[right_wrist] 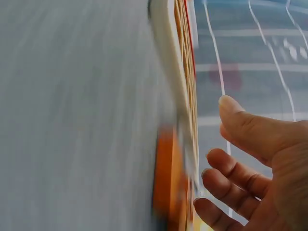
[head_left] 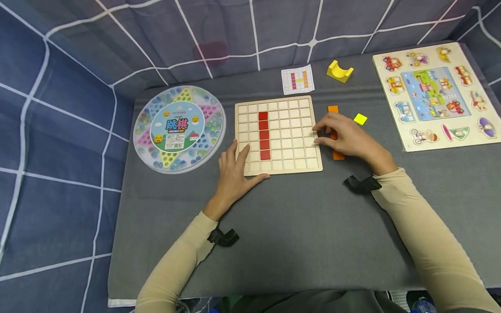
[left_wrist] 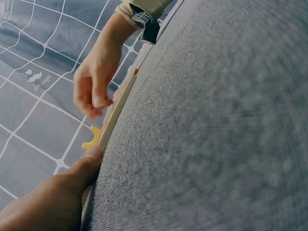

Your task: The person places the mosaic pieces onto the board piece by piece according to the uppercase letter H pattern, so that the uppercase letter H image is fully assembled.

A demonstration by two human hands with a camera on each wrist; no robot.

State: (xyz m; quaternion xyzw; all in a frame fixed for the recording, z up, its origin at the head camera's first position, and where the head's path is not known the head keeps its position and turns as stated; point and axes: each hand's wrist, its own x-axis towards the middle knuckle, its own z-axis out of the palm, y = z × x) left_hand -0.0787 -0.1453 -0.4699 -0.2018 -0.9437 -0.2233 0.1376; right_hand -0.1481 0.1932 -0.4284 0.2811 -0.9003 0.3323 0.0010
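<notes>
A square wooden grid board lies on the grey table, with a column of several red square tiles set in its left part. My left hand rests on the board's near left corner, fingers spread and straight, thumb along the front edge. At the right edge hovers my right hand, thumb and forefinger apart. Between those fingers nothing shows in the right wrist view, where the right hand is loosely bent. Beneath and beside it are orange tiles, partly covered by the hand. A yellow-green tile lies just beyond.
A small pattern card and a yellow arched block lie behind the board. To the left sits a round Chinese checkers box. A wooden picture puzzle is at the far right. A checked cloth hangs behind.
</notes>
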